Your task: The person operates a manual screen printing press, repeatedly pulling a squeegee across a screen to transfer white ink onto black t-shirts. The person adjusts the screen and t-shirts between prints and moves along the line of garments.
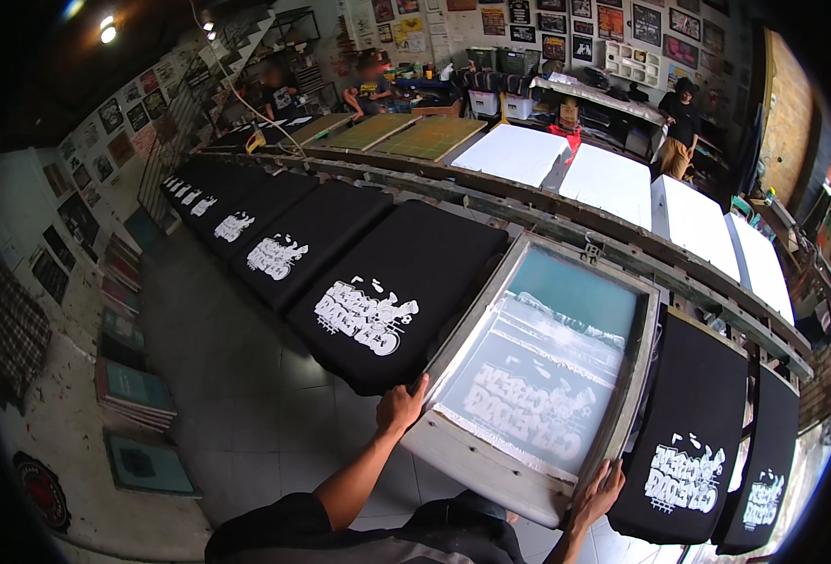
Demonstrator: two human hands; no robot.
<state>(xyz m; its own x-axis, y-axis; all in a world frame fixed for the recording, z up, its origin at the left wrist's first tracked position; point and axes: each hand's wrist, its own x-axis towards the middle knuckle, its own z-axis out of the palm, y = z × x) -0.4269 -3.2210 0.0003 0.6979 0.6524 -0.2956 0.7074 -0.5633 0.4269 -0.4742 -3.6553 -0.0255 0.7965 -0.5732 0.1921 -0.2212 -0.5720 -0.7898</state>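
Note:
My left hand [402,407] grips the left edge of a screen-printing frame [491,477], and my right hand [600,495] is closed round its right edge near the lower corner. White ink smears the frame's teal mesh [569,273], and a lettering design shows through its lower half. The frame lies tilted across the printing row, between a black T-shirt [406,258] on its left and another black T-shirt [693,376] on its right. Both shirts carry a white print. What lies beneath the frame is hidden.
More printed black shirts [307,211] run off to the far left. Beyond a long rail [453,193] stand white-covered boards [608,183] and olive boards [430,136]. Stacked screens [136,387] lean along the left wall. Several people are at the back, one standing person [681,127] at right.

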